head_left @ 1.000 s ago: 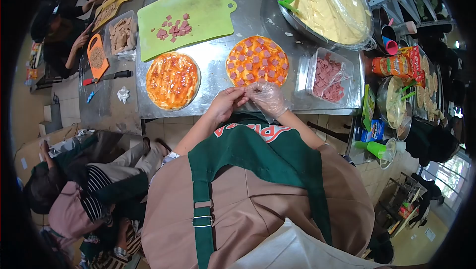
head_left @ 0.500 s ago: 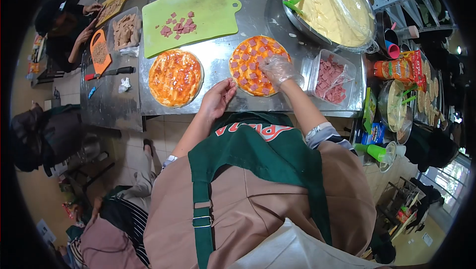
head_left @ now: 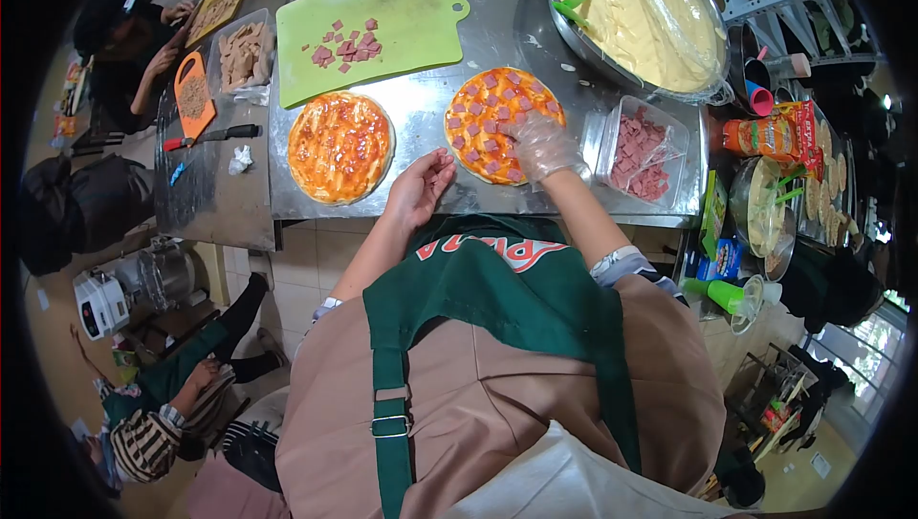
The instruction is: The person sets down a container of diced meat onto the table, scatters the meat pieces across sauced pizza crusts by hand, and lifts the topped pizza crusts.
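A round pizza base (head_left: 488, 103) with red and pale sauce carries many pink square meat pieces. My right hand (head_left: 547, 148), in a clear plastic glove, is over its right side with fingers drawn together at the topping. Whatever is between those fingertips is hidden. Beside the left edge of this pizza is my bare left hand (head_left: 421, 186), its fingers curled in and nothing visible in them. A second sauced pizza base (head_left: 340, 148), without meat pieces, lies further left. To the right of my gloved hand stands a clear plastic tub (head_left: 639, 151) of diced pink meat.
Behind the pizzas lies a green cutting board (head_left: 402, 32) with meat squares. A large bowl of pale cream (head_left: 641, 17) stands back right. A red-and-black knife (head_left: 212, 138) rests left near an orange board (head_left: 194, 98). Another person (head_left: 124, 41) works at far left.
My gloved right hand has shifted slightly over the pizza and its fingers have drawn back a little. My left hand is nearly still. People in the lower left background have moved.
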The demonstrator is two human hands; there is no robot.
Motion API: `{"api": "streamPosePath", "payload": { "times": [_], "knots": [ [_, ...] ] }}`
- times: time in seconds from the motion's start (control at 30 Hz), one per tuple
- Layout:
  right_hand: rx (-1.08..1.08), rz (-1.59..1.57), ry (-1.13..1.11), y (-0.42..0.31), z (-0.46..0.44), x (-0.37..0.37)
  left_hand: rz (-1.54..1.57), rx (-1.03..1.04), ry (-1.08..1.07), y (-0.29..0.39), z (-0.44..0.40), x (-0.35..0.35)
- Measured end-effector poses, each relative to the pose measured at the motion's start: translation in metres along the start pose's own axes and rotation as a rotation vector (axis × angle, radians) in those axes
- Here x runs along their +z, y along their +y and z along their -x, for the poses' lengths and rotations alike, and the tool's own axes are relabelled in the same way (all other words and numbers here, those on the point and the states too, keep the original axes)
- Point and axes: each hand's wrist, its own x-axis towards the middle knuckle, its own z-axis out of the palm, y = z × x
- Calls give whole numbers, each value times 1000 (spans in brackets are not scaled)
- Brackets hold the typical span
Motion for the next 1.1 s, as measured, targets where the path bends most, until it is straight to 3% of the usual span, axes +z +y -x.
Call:
{"api": "streamPosePath", "payload": {
  "times": [0.17,0.23,0.47,0.63,0.73,0.87,0.93,0.97,1.03,1.1],
  "knots": [
    [-69,-98,-81,-21,20,-1,-48,-29,-79,0,8,20],
    [-245,-286,18,-32,29,13,-92,-48,-108,-4,5,21],
    [-143,-318,107,-41,31,25,-230,-194,-205,-14,2,18],
    [-302,-215,34,-37,29,32,-118,-264,-242,-11,0,8],
    [-302,-285,99,-39,26,54,-79,-270,-223,-10,2,1],
    [-308,-373,102,-48,34,27,-67,-259,-164,-7,4,-6],
    [-154,-785,63,-52,34,26,-1,-231,-179,-4,5,-7],
    [-157,-788,62,-52,33,36,-2,-229,-176,-4,5,-8],
    [-88,-1285,-8,-53,29,61,25,-173,-167,-1,3,-12],
    [29,-1420,-143,-54,28,58,66,-119,-131,5,9,-7]
  ]
}}
